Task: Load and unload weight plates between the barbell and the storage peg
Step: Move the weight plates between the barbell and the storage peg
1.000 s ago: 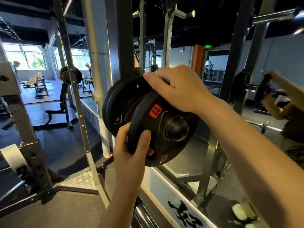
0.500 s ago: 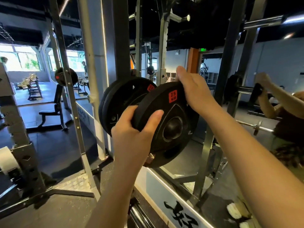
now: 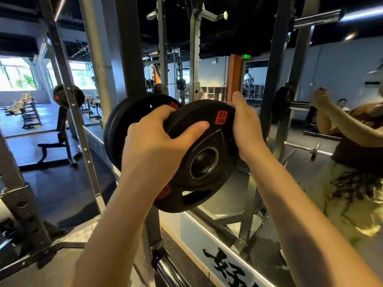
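Note:
A small black weight plate with a red label sits at chest height, its centre hole around a dark peg end. My left hand grips its upper left rim, thumb across the face. My right hand grips its upper right rim. Behind it, larger black plates sit on the same rack upright.
A mirror wall on the right reflects a person's arms and a loaded bar. A chrome bar lies low near the rack's foot. A bench stands on the dark floor to the left. Rack posts rise on the left.
Both hands have shifted along the rim: the left from the lower edge up to the top left, the right from the top over to the right side. The plate turned, its red label moving rightward.

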Demonstrator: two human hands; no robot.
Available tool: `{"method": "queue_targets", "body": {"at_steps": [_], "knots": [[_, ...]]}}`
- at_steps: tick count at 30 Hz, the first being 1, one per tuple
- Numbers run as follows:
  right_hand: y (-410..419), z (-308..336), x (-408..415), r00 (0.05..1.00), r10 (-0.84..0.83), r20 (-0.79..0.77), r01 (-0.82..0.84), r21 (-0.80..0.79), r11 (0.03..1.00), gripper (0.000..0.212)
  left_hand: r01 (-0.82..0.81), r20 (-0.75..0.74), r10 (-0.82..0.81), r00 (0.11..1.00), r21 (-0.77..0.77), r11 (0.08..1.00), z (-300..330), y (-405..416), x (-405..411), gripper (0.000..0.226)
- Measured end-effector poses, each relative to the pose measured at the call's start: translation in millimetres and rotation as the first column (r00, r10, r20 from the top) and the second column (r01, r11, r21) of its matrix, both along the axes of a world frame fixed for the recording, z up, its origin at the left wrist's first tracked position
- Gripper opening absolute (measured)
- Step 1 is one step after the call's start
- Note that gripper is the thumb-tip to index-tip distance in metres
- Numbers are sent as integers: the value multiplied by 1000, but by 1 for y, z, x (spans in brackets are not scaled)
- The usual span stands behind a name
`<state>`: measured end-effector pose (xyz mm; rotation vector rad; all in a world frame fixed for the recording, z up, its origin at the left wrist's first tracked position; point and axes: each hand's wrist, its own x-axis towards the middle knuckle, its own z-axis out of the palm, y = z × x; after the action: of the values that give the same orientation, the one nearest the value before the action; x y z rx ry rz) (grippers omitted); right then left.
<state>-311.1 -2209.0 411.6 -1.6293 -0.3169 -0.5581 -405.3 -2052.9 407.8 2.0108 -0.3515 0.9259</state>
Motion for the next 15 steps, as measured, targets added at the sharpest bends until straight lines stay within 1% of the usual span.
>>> {"method": "queue_targets", "body": {"at_steps": [3, 6, 7, 9, 11, 12, 13, 15], "knots": [[1, 1, 0, 1000, -24, 14, 24, -2, 1000, 50, -6, -27, 6, 1000, -4, 1000, 1, -1, 1, 19], [1, 5, 0, 998, -50, 47, 53, -61, 997, 51, -2, -51, 1, 999, -21, 1000, 4, -2, -1, 19], [1, 7, -3, 995, -60, 82, 68, -97, 993, 53, 14, -51, -17, 999, -56, 998, 1, -1, -2, 18], [2, 15, -14, 975, -75, 210, 119, -205, 972, 58, 58, -21, -64, 998, -213, 975, -16, -2, -7, 22], [2, 21, -25, 936, -64, 347, 186, -332, 925, 62, 85, 4, -91, 996, -395, 915, -40, -7, -13, 25], [1, 20, -30, 922, -59, 382, 214, -378, 901, 61, 96, 1, -107, 994, -446, 890, -52, -12, -16, 22], [-1, 17, -34, 919, -55, 391, 226, -407, 885, 60, 105, -1, -120, 993, -475, 874, -62, -17, -18, 20], [-11, 1, -42, 926, -75, 371, 233, -403, 885, 59, 104, -9, -123, 992, -473, 875, -76, -25, -22, 20]]}}
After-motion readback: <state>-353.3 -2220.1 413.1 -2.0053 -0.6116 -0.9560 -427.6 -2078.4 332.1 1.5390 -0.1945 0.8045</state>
